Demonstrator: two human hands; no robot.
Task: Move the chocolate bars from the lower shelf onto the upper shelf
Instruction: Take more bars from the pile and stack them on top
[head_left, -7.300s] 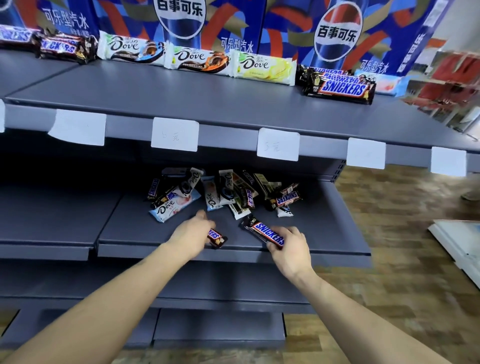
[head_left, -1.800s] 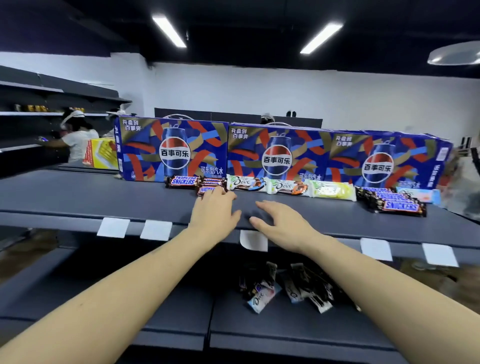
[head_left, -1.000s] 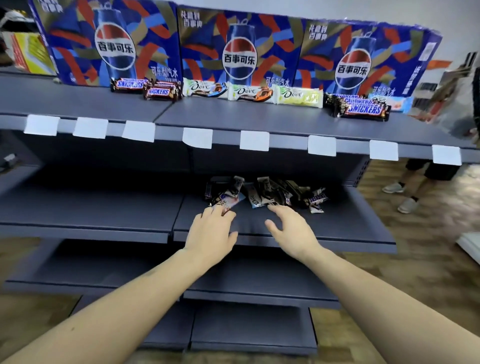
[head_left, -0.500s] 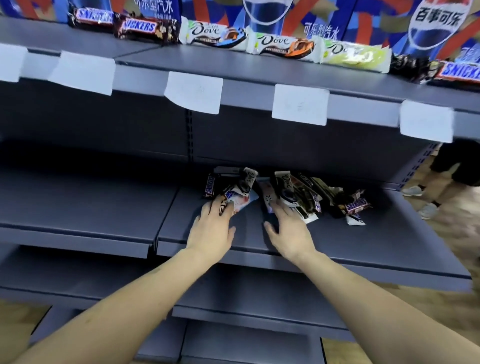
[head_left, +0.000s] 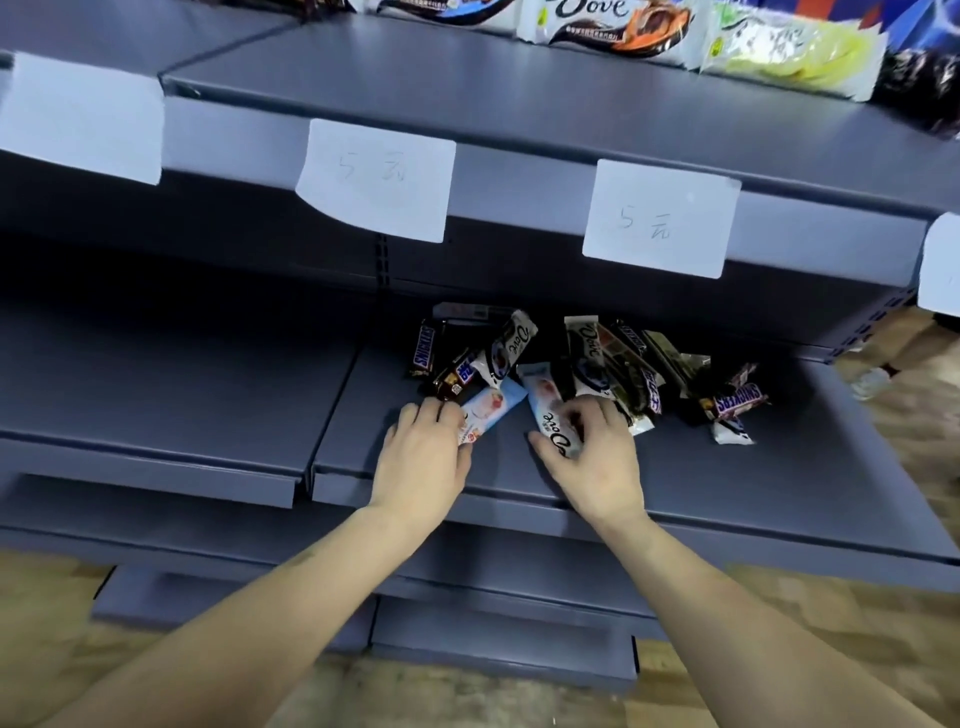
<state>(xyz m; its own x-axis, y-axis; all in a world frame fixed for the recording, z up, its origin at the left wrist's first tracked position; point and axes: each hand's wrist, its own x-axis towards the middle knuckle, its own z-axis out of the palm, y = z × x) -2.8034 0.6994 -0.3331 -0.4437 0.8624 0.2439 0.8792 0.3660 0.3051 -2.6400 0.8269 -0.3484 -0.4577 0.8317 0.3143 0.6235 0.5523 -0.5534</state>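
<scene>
The person is working the pick-up step: both hands are reaching into the heap of chocolate bars (head_left: 582, 364) lying on the lower shelf (head_left: 753, 483), each taking one bar from the near edge of the pile. The left hand (head_left: 423, 457) is curling its fingers over the lower end of a pale blue bar (head_left: 488, 410), which is still lying on the shelf and pointing up and to the right. The right hand (head_left: 592, 452) is pinching a white Dove bar (head_left: 548, 415) between thumb and curled fingers; the bar's far end is still touching the heap. Neither bar is looking lifted clear yet.

The next move is likely calling for raising both bars out from under the upper shelf (head_left: 519, 109) without dragging neighbouring wrappers along, then setting them down in the row of Dove bars (head_left: 613, 26) already lying along its back. Plenty of bars are remaining below, so the task is looking well short of finished.
</scene>
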